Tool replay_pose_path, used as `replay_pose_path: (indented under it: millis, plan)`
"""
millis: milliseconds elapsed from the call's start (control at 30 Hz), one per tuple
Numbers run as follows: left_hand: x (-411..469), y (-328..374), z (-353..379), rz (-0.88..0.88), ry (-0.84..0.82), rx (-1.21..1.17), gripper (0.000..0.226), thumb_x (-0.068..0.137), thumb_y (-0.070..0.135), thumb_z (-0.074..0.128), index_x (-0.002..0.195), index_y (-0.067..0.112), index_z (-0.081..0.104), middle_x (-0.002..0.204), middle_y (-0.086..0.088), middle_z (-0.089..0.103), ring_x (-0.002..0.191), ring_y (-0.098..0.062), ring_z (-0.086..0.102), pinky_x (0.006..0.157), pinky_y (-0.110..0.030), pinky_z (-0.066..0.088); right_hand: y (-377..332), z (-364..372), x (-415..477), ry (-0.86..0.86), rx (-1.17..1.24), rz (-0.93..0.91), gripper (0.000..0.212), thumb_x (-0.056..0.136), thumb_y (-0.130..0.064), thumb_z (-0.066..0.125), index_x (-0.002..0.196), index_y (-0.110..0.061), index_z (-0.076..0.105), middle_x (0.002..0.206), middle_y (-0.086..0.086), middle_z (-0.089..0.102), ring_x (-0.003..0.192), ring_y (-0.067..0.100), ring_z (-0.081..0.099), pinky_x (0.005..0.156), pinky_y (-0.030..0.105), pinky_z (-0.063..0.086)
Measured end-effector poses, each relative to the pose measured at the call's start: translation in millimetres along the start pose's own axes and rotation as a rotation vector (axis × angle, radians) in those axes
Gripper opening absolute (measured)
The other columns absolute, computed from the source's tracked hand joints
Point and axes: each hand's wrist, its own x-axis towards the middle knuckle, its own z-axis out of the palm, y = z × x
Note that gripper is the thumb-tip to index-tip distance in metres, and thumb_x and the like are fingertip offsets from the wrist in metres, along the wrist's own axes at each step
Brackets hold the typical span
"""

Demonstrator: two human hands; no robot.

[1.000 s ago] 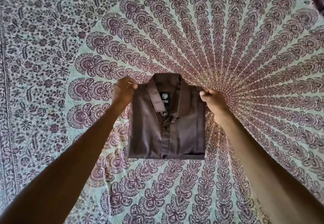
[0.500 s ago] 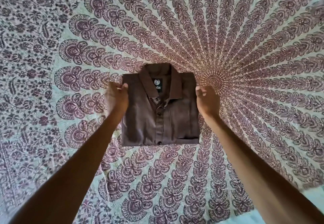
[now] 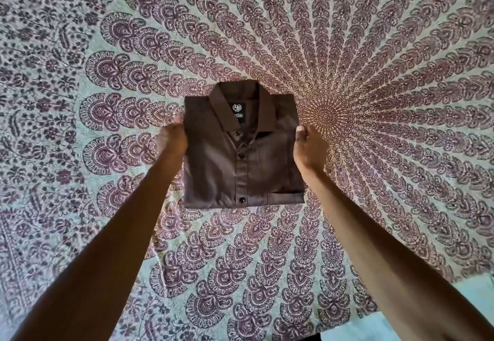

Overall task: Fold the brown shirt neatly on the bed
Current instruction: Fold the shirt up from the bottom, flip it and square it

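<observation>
The brown shirt (image 3: 240, 159) lies on the bed as a folded rectangle, collar and black neck label at the far end, button placket up the middle, pocket at the near right corner. My left hand (image 3: 172, 141) clasps its left edge about halfway along, thumb at the fabric's rim. My right hand (image 3: 310, 147) clasps the right edge at the same height. The fingers of both hands curl in against the sides, and their tips are hidden.
A patterned bedspread (image 3: 374, 73) with maroon mandala print covers the whole bed. Its near edge shows at the lower right, where a plain pale teal surface (image 3: 470, 298) begins.
Both hands slid from the shirt's shoulder corners down to the middle of its side edges. The shirt now lies flat on the bedspread, and the view has shifted slightly.
</observation>
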Motion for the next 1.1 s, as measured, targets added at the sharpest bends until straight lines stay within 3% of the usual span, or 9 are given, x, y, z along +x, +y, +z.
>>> replay_pose_path:
  millis: [133, 200, 267, 400, 600, 733, 833, 967, 1100]
  plan:
    - [-1.3, -24.4, -5.9, -0.035, -0.175, -0.098, 0.045, 0.090, 0.039, 0.055, 0.114, 0.002, 0.064, 0.120, -0.017, 0.064, 0.111, -0.034, 0.061, 0.095, -0.043, 0.052, 12.6, -9.2, -9.5, -0.030, -0.009, -0.001, 0.031, 0.100, -0.030, 0.048, 0.092, -0.004, 0.065, 0.096, 0.018, 0.070, 0.090, 0.035, 0.063, 0.065, 0.030, 0.030]
    - [-1.6, -39.1, -3.8, -0.014, -0.103, -0.071, 0.037, 0.081, 0.042, 0.066, 0.091, 0.007, 0.071, 0.104, -0.020, 0.070, 0.099, -0.036, 0.066, 0.087, -0.048, 0.055, 20.2, -9.1, -17.6, -0.039, -0.029, -0.031, 0.029, 0.098, -0.029, 0.052, 0.084, -0.006, 0.061, 0.090, 0.018, 0.069, 0.085, 0.036, 0.062, 0.063, 0.031, 0.029]
    - [-10.7, -43.7, -2.2, 0.047, -0.007, -0.057, 0.026, 0.085, 0.035, 0.069, 0.087, 0.009, 0.074, 0.095, -0.018, 0.072, 0.089, -0.033, 0.067, 0.079, -0.039, 0.056, 25.4, -7.3, -24.5, -0.029, -0.072, -0.035, 0.027, 0.097, -0.028, 0.053, 0.081, -0.007, 0.058, 0.086, 0.018, 0.069, 0.081, 0.035, 0.062, 0.060, 0.032, 0.027]
    - [-20.4, -45.6, 0.9, 0.189, 0.089, 0.053, 0.026, 0.090, 0.031, 0.064, 0.090, 0.005, 0.070, 0.085, -0.012, 0.069, 0.076, -0.023, 0.058, 0.064, -0.026, 0.035, 28.0, -1.2, -28.9, 0.022, -0.133, -0.041, 0.028, 0.099, -0.032, 0.051, 0.090, -0.007, 0.061, 0.086, 0.017, 0.070, 0.080, 0.035, 0.063, 0.059, 0.031, 0.028]
    - [-35.9, -50.8, -2.9, 0.201, 0.113, 0.178, 0.024, 0.102, 0.026, 0.038, 0.098, 0.009, 0.056, 0.081, -0.007, 0.055, 0.081, -0.023, 0.050, 0.063, -0.029, 0.037, 29.9, -4.5, -36.8, 0.055, -0.071, -0.074, 0.023, 0.100, -0.023, 0.047, 0.101, -0.005, 0.061, 0.094, 0.016, 0.069, 0.084, 0.034, 0.064, 0.062, 0.030, 0.033]
    - [-53.6, -79.6, 4.5, 0.451, 0.184, 0.418, 0.029, 0.102, 0.028, 0.040, 0.106, 0.003, 0.055, 0.097, -0.019, 0.066, 0.080, -0.030, 0.062, 0.066, -0.038, 0.047, 34.2, 4.9, -58.6, 0.099, -0.273, -0.145, 0.031, 0.102, -0.034, 0.040, 0.110, -0.007, 0.051, 0.101, 0.014, 0.063, 0.083, 0.035, 0.063, 0.063, 0.034, 0.041]
    - [-53.5, -88.6, 8.5, 0.541, 0.177, 0.509, 0.035, 0.103, 0.035, 0.032, 0.110, 0.006, 0.049, 0.092, -0.020, 0.069, 0.074, -0.033, 0.068, 0.063, -0.042, 0.053, 35.5, 10.9, -64.9, 0.101, -0.381, -0.180, 0.034, 0.104, -0.037, 0.034, 0.114, -0.007, 0.047, 0.096, 0.014, 0.068, 0.074, 0.035, 0.067, 0.058, 0.036, 0.048]
    - [-44.1, -95.6, 7.7, 0.597, 0.179, 0.552, 0.051, 0.099, 0.048, 0.016, 0.116, 0.006, 0.041, 0.086, -0.022, 0.070, 0.068, -0.036, 0.068, 0.059, -0.040, 0.053, 40.5, 15.1, -59.7, 0.132, -0.459, -0.222, 0.036, 0.104, -0.038, 0.032, 0.112, -0.007, 0.047, 0.086, 0.013, 0.071, 0.065, 0.032, 0.068, 0.051, 0.030, 0.044]
    - [-54.8, -86.1, 10.6, 0.446, 0.256, 0.322, 0.047, 0.101, 0.042, 0.034, 0.124, 0.002, 0.042, 0.112, -0.022, 0.060, 0.086, -0.039, 0.065, 0.062, -0.037, 0.042, 28.8, 8.5, -53.1, 0.194, -0.316, -0.140, 0.040, 0.102, -0.041, 0.037, 0.115, -0.006, 0.050, 0.101, 0.015, 0.064, 0.086, 0.034, 0.064, 0.063, 0.033, 0.041]
